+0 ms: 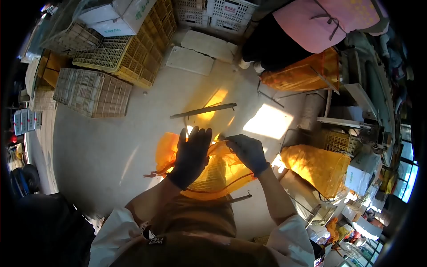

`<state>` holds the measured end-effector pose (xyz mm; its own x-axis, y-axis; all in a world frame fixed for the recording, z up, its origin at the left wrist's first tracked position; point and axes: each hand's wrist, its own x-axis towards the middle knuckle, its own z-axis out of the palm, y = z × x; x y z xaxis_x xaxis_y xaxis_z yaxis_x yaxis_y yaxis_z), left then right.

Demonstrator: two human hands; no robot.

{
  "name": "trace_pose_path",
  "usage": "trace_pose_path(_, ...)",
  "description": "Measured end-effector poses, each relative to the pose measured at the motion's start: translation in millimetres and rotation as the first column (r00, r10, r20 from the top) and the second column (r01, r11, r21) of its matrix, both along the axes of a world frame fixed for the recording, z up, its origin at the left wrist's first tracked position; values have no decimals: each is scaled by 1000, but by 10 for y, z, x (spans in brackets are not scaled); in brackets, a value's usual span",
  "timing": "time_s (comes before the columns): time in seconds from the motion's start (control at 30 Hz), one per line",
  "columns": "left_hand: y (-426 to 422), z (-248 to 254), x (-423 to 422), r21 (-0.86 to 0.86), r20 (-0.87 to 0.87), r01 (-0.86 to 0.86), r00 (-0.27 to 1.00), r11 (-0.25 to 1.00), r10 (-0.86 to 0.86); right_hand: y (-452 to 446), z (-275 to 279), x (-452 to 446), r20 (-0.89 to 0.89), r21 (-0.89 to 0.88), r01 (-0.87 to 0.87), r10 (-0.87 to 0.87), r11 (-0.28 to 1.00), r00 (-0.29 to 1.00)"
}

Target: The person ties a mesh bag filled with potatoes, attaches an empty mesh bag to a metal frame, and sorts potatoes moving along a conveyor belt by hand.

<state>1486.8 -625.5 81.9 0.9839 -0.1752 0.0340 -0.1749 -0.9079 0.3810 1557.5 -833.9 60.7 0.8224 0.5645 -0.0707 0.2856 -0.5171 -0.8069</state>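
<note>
An orange mesh bag (218,171) hangs in front of my body, its mouth spread wide and a reddish cord along its rim. Over its left side lies my left hand (192,155) in a dark glove, fingers stretched out and lying against the mesh. My right hand (247,151), also in a dark glove, has its fingers closed on the bag's upper right edge. Just beyond the bag is a thin metal bar (203,110) of a stand, and a second bar end (242,199) shows below it on the right.
Yellow crates (141,55) and a grey crate (92,92) stand at the upper left. White slabs (190,60) lie on the floor. A person in a pink apron (311,24) stands at the upper right near an orange bag (307,73). Another filled orange bag (316,169) is at the right.
</note>
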Motion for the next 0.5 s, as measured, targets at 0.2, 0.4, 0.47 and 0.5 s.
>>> trace_pose_path(0.2, 640, -546, -275, -361, -113, -130, 989, 924, 95, -266, -173, 148, 172, -185, -314, 345, 931, 923)
trace_pose_path(0.4, 796, -724, -76, -126, -111, -22, 994, 992, 8, -436, -556, 424, 143, -386, -202, 275, 900, 951)
trace_pose_path(0.47, 860, -801, -53, -94, 6, 44, 999, 995, -44, -353, -557, 549, 55, -471, -128, 174, 873, 983)
trace_pose_path(0.5, 904, -830, -57, -63, -48, -2, 999, 998, -1, -313, -591, 597, 56, -470, -127, 173, 873, 983)
